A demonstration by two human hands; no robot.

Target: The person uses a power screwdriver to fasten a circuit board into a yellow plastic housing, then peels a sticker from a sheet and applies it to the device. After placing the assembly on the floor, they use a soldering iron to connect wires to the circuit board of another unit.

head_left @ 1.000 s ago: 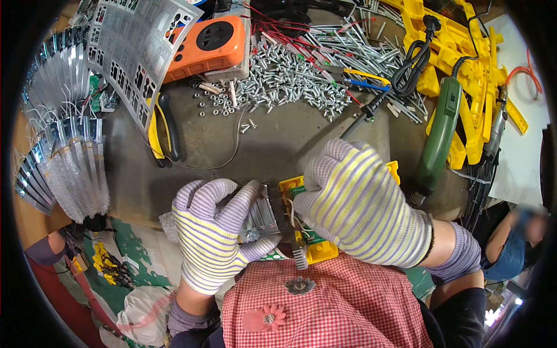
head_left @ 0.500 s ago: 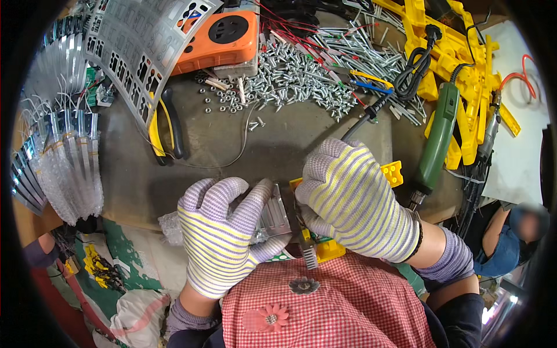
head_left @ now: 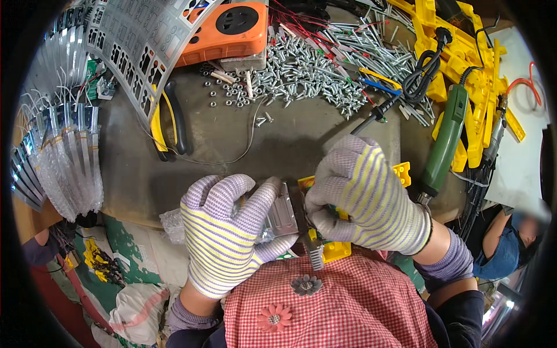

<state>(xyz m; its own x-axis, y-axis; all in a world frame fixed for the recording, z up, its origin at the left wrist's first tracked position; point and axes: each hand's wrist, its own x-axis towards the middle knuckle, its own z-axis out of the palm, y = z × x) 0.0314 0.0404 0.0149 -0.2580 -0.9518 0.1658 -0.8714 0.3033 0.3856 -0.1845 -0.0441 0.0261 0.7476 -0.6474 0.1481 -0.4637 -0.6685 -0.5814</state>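
Note:
My left hand, in a striped knit glove, grips a silver metal plate between thumb and forefinger. Alongside the plate runs a dark bar with a grey finned end, just above my apron. My right hand, gloved alike, is closed in a pinch over yellow plastic parts beside the bar. Whatever its fingertips hold is hidden. A black cord's stiff end disappears behind the right hand; I cannot tell whether the hand touches it. Clear bubble wrap lies left of the left hand.
Screws and nuts heap at the back, near an orange socket box. Yellow-handled pliers lie behind the left hand. A green power screwdriver and yellow plastic frames are right. Wrapped metal strips stand left.
My right hand has lifted slightly and shifted right from the dark bar, its fingers still pinched. My left hand keeps its grip. The whole view has shifted a little.

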